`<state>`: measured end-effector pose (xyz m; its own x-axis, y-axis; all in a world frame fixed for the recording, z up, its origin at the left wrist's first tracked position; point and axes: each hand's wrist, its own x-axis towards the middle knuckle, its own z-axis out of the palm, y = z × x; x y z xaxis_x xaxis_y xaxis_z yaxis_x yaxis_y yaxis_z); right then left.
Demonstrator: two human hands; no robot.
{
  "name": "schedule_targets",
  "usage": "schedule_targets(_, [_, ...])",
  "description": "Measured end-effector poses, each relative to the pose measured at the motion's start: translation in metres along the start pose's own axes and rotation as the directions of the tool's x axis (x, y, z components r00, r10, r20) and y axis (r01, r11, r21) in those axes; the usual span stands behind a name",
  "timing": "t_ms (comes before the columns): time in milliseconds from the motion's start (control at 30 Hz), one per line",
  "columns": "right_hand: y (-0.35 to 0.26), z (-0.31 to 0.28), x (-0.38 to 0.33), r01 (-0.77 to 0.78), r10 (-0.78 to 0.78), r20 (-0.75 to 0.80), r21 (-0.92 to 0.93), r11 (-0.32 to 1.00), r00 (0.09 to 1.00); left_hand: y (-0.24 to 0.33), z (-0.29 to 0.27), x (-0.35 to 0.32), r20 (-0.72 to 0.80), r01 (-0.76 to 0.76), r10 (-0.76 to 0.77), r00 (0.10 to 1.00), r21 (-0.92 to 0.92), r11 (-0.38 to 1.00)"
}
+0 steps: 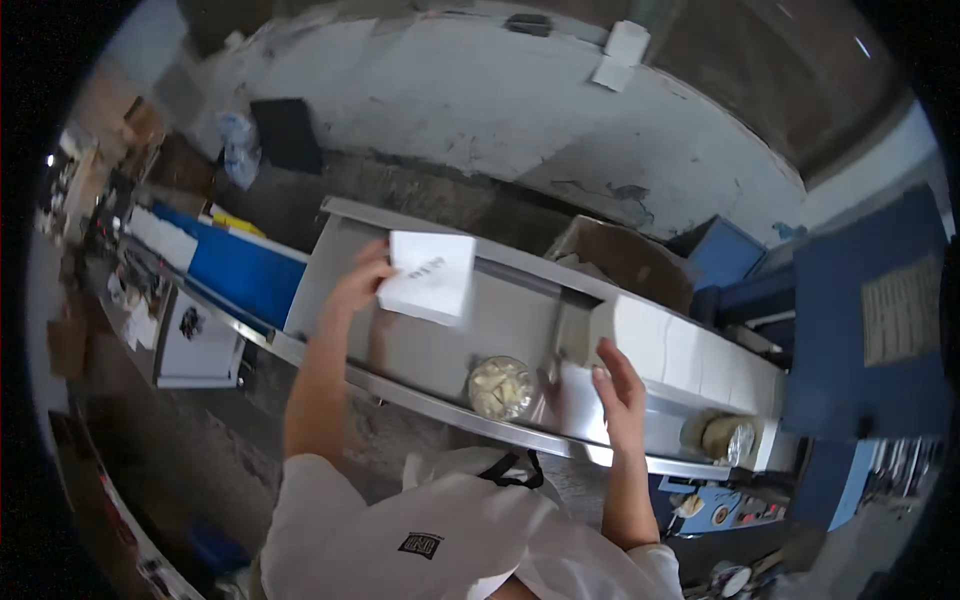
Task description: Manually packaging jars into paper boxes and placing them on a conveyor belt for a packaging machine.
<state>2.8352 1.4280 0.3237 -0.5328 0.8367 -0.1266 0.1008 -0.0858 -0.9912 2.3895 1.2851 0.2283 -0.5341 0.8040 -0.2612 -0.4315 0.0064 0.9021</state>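
My left hand [362,283] grips the left edge of a white box [432,272] with small dark print, held above the metal work surface [420,345]. Empty and with its fingers apart, my right hand [622,395] hovers in front of a row of white boxes [680,350] packed side by side. Between my hands, close to the near edge, stands a round clear container [500,388] with pale pieces inside; what they are I cannot make out.
Rolls of tape [728,438] lie at the right end of the surface. Behind it stands an open cardboard box [625,255]. A blue machine [865,300] rises at the right, and a blue conveyor belt [235,265] adjoins on the left.
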Motion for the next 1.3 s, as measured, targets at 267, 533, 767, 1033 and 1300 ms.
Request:
schedule_targets(267, [-0.001,0.013,0.004,0.013,-0.03,-0.073,-0.228,0.974,0.997,0.076,-0.147,-0.016,-0.298,-0.024,0.254,0.92,0.605,0.796])
schedule_targets(533, [-0.018,0.078,-0.003,0.468,-0.205,0.459,-0.586,0.662,0.864,0.021,0.137,-0.049,0.315,0.049,-0.207,0.926,0.442,0.896])
schedule_targets(767, [0.013,0.062,0.001,0.598,-0.196,0.611,-0.571,0.562,0.767,-0.046,0.337,-0.021,0.491,0.134,-0.426,0.76,0.523,0.842])
schedule_targets(1033, [0.008,-0.116,-0.026,0.533,-0.196,0.52,-0.648,0.543,0.831,-0.071,0.429,-0.037,0.2,-0.164,-0.07,0.977,0.922,0.351])
schedule_targets(1300, [0.007,-0.172,-0.044,0.58,-0.307,0.497,-0.62,0.528,0.811,-0.073,0.448,-0.038,0.112,-0.086,-0.082,0.99,0.957,0.276])
